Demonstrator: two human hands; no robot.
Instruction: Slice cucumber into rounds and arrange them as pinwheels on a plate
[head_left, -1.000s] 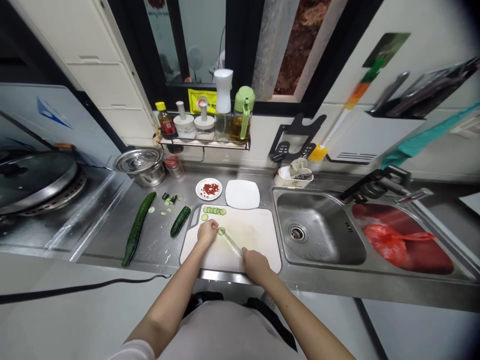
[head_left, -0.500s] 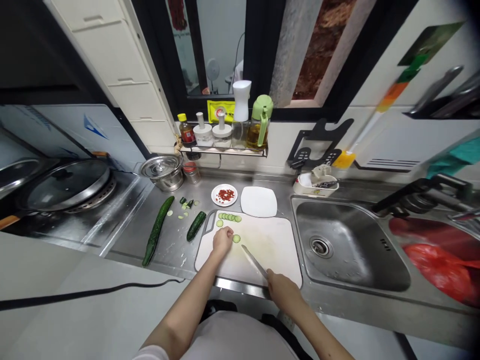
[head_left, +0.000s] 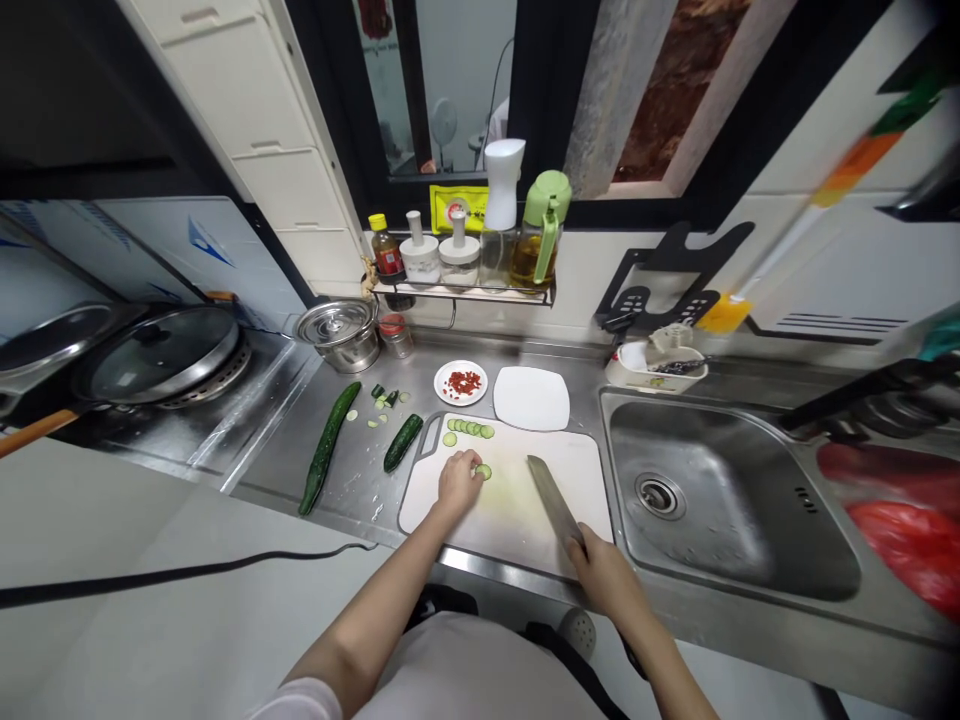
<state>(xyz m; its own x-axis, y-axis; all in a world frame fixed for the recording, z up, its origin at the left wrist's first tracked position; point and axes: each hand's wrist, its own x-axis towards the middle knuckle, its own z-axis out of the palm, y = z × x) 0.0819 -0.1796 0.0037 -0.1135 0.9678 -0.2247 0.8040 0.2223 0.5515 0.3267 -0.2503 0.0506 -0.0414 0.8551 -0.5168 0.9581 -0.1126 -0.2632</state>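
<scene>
My left hand (head_left: 459, 482) is over the left part of the white cutting board (head_left: 517, 530), its fingertips pinching a round cucumber slice (head_left: 484, 471). My right hand (head_left: 600, 570) grips the handle of a kitchen knife (head_left: 553, 498). The blade lies low over the board's right half, tip pointing away from me, apart from the slice. A row of cucumber slices (head_left: 470, 429) overlaps along the board's far left edge, with one single slice (head_left: 449, 439) just below the row. Left of the board lie a cut cucumber piece (head_left: 403, 443) and a long whole cucumber (head_left: 330, 448).
Behind the board stand a plate of chopped red bits (head_left: 444, 391) and a white square plate (head_left: 531, 398). Small cucumber scraps (head_left: 386, 398) lie on the steel counter. The sink (head_left: 720, 490) is on the right, a lidded pan (head_left: 161, 355) on the left stove. Seasonings fill a wall rack (head_left: 465, 291).
The knife has moved right, away from the slice, and its blade now shows broadside. My left fingertips have come onto the slice. The whole view has shifted somewhat.
</scene>
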